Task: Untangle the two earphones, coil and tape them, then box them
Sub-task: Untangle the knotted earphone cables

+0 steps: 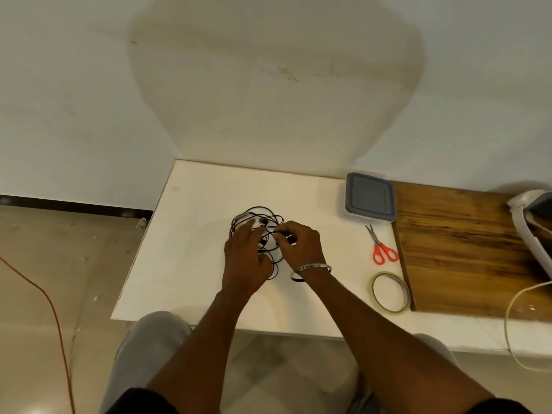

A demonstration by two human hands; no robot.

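A tangle of black earphone cables point(260, 220) lies on the white board point(191, 264), with small black earbuds showing among the loops. My left hand point(246, 255) lies flat on the near left part of the tangle, fingers stretched over the wires. My right hand point(300, 245), a metal bangle on its wrist, pinches a black wire at the right side of the tangle between thumb and fingertips. A roll of clear tape point(389, 291) sits near the board's right edge. The plastic box point(369, 196) with a grey lid stands shut at the back right.
Red-handled scissors point(380, 246) lie between the box and the tape. A wooden tabletop point(466, 252) extends to the right, carrying a white device point(528, 222) and a white cable point(513, 324). An orange cord point(50, 306) runs across the floor at the left. A wall stands behind the board.
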